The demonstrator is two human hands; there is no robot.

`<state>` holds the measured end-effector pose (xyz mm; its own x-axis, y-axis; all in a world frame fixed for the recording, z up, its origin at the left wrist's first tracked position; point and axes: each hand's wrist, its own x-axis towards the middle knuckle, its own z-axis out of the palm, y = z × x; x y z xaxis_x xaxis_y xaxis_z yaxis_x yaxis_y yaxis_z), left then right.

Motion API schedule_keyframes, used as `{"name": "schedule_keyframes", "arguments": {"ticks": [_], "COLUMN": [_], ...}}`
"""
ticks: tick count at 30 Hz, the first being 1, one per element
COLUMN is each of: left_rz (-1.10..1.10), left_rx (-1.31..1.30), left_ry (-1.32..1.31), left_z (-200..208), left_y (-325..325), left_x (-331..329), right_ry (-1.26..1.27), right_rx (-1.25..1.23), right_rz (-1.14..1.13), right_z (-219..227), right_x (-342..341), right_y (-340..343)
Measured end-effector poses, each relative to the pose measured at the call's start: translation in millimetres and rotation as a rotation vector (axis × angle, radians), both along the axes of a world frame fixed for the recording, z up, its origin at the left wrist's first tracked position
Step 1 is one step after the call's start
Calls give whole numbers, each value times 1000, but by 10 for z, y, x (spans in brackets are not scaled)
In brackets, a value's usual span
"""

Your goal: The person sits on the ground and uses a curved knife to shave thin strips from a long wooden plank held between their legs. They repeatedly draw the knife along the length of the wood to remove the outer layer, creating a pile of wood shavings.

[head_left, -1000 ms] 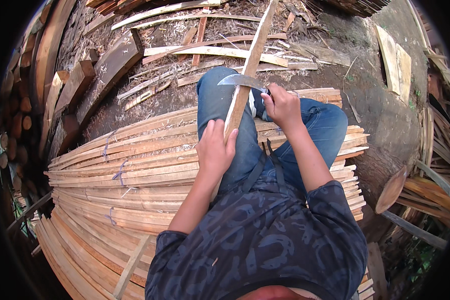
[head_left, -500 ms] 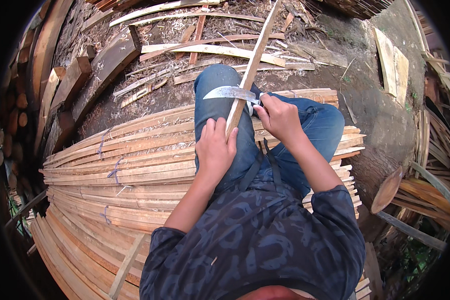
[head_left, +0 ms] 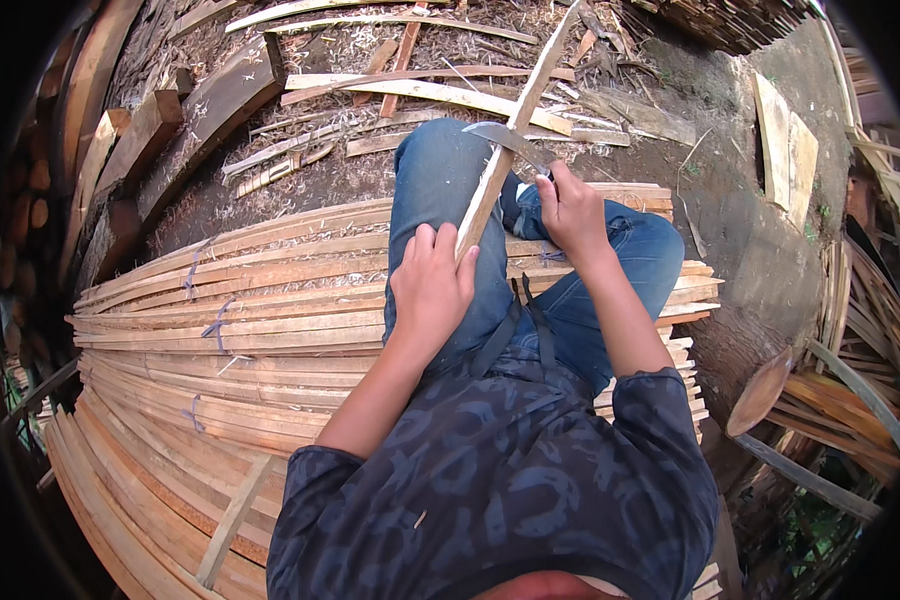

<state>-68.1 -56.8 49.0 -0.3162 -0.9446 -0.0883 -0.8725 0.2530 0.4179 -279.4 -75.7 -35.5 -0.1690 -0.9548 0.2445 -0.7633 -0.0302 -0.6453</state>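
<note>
My left hand is closed around the near end of a long, pale wooden strip. The strip rests across my jeans-clad thigh and slants away to the upper right. In my right hand is a knife with a curved, pointed blade, its handle mostly hidden by the fingers. The blade lies across the strip, just beyond my knee, touching it. A rough, freshly cut patch shows on the strip on the near side of the blade.
I sit on bundles of thin wooden strips bound with purple ties. Loose slats and shavings litter the ground ahead. Thick beams lean at the left. A cut log and more wood stand at the right, with pale boards beyond.
The knife in my right hand has moved away from me along the strip, and its blade has tilted. My left hand keeps its hold on the near end.
</note>
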Motion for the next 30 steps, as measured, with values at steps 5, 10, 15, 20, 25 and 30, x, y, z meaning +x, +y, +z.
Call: {"name": "schedule_keyframes", "arguments": {"ticks": [5,10,15,20,25,30], "left_rz": [6,3,6,21,36,28], "left_rx": [-6,-9,-2,40,82,52], "left_ry": [0,16,11,31,26,63], "left_z": [37,13,28,25,62,11], "left_y": [-6,-9,9,-13,36,3], "left_x": [-14,-15,18,-5,6,4], "right_ry": [86,-69,77,-49,149,-108], "right_rx": [21,24,-54,-18,-84,34], "right_rz": [12,14,-33,-15,-48,-28], "right_z": [68,-40,-25,-91,-125,-149], "right_x": [-139,-32,-186,-4,-308,-42], "right_y": [-22,14,-96,-9,-144,-6]}}
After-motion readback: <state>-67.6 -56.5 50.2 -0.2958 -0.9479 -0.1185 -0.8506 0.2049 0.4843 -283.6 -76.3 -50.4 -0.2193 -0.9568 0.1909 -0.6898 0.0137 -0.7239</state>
